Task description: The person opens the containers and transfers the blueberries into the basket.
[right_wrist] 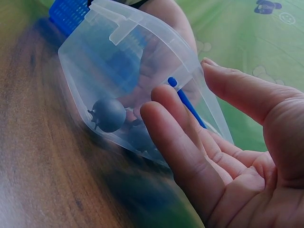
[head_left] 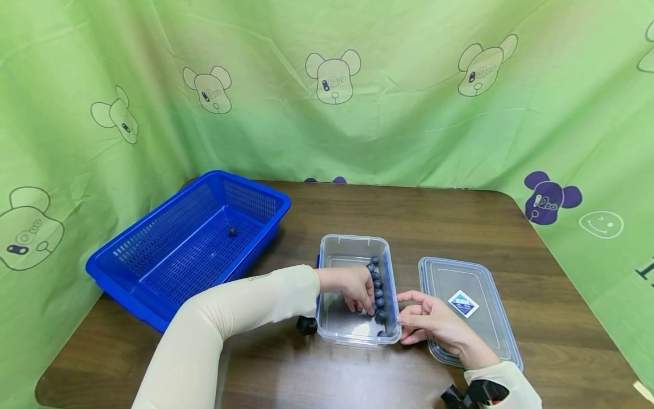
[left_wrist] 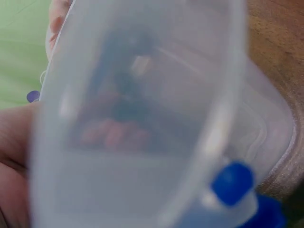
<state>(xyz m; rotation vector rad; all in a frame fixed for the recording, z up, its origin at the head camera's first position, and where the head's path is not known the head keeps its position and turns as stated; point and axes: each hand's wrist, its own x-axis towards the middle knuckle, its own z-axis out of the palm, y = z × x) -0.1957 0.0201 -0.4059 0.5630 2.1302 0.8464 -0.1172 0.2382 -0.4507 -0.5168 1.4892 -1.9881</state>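
A clear plastic box [head_left: 339, 335] stands on the table with several dark blueberries [head_left: 379, 293] in a row along its right wall. My left hand [head_left: 357, 287] reaches down inside, fingers bent, with a blueberry at the fingertips by the row; the fingers partly hide it. Only blurred parts of that hand show through the box wall [left_wrist: 118, 185] in the left wrist view. My right hand [head_left: 431, 321] touches the box's right side with its fingertips, fingers fairly straight. A blueberry [right_wrist: 109, 115] with a small crown shows through the box in the right wrist view.
A blue perforated basket [head_left: 189, 199] stands at the left with one blueberry [head_left: 232, 232] in it. The clear lid [head_left: 480, 278], bearing a blue and white sticker, lies right of the box, partly under my right hand. Green printed cloth [head_left: 327, 142] hangs behind the table.
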